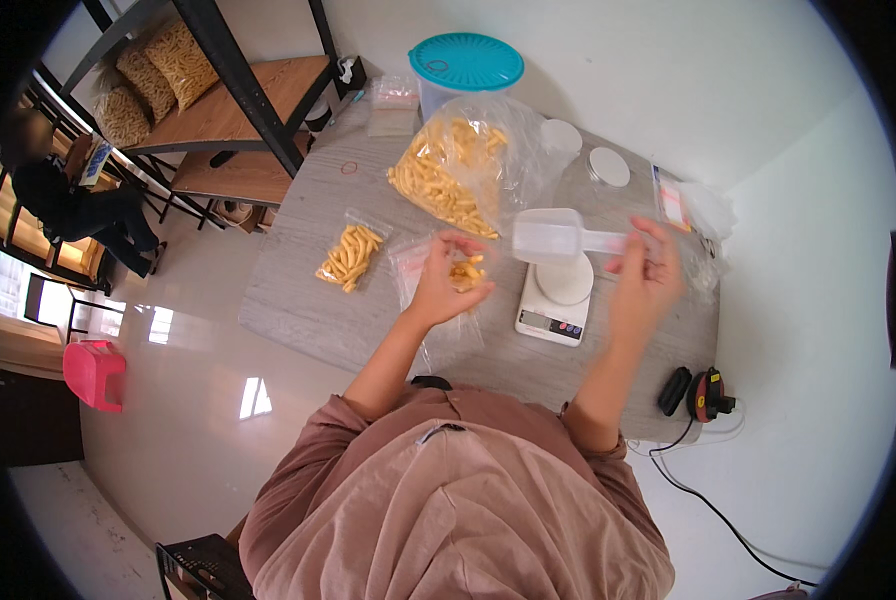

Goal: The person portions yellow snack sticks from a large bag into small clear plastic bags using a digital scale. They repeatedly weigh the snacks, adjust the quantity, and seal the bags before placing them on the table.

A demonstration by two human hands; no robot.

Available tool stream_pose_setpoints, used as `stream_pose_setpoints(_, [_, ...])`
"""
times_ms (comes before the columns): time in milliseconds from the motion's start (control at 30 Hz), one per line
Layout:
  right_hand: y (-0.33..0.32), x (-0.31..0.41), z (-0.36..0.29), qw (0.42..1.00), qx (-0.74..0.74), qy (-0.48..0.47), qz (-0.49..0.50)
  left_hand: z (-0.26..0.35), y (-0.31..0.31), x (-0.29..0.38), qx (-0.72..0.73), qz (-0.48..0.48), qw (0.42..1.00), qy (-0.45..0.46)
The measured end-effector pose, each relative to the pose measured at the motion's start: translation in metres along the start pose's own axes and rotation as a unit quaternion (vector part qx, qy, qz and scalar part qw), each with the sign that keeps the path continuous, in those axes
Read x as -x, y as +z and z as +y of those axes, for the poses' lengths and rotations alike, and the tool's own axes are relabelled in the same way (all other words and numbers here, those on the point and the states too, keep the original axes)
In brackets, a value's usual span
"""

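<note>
My left hand [448, 285] curves around a small clear plastic bag with yellow snack sticks [466, 275] in it, thumb and fingers spread at its sides. Between the fingers of my right hand [647, 266] is the handle of a clear plastic scoop [548, 235], which looks empty. The scoop hangs over the white kitchen scale [553, 324] and hides part of its round platform. Flat plastic bags [410, 262] lie beneath my left hand. To the left rests a filled snack packet [350, 257]. Behind my hands slumps a large clear bag of snack sticks [448, 172].
A tub with a turquoise lid [467, 61] stands at the back, near a white lid [608, 166]. More plastic packaging [707, 210] is by the wall. A power-cord reel [709, 397] sits at the right corner. Left are a shelf [245, 97], a pink stool [94, 375] and a seated person [65, 195].
</note>
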State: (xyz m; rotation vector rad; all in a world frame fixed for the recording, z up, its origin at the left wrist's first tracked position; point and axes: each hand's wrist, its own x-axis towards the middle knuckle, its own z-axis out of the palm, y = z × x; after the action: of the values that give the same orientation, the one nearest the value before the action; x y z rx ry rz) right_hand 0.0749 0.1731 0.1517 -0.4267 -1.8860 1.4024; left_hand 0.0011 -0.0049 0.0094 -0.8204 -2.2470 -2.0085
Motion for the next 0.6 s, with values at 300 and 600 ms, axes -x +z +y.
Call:
stream_pose_setpoints(300, [-0.006, -0.020, 0.132, 0.984, -0.130, 0.077, 0.094, -0.038, -0.036, -0.011, 0.242, 0.155, 0.958, 0.016])
stream_pose_setpoints(600, [0.083, -0.038, 0.153, 0.980, -0.166, 0.086, -0.063, -0.043, -0.054, -0.020, 0.135, 0.154, 0.978, -0.040])
